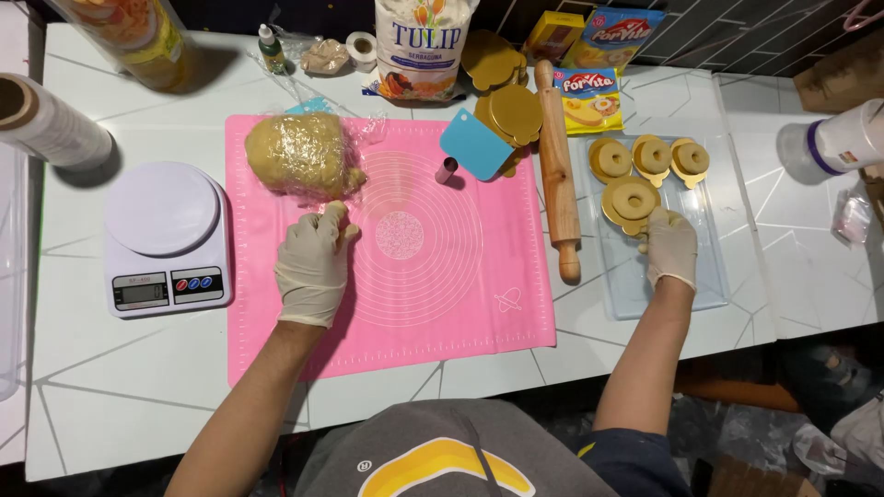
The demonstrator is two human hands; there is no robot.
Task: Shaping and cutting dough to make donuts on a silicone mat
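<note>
My left hand (313, 262), in a pale glove, rests on the pink silicone mat (433, 276) and its fingertips touch the edge of a big lump of tan dough in plastic wrap (302, 154). My gloved right hand (669, 245) grips a gold disc with a ring-shaped piece of dough (631, 201) over the clear tray (704, 276). Three more ring-shaped dough pieces on gold discs (652, 156) sit at the tray's far end.
A wooden rolling pin (558, 175) lies between mat and tray. A blue scraper (475, 144), a small round cutter (447, 169), stacked gold discs (511, 112), a flour bag (419, 46), a kitchen scale (164, 237) and a film roll (51, 120) surround the mat.
</note>
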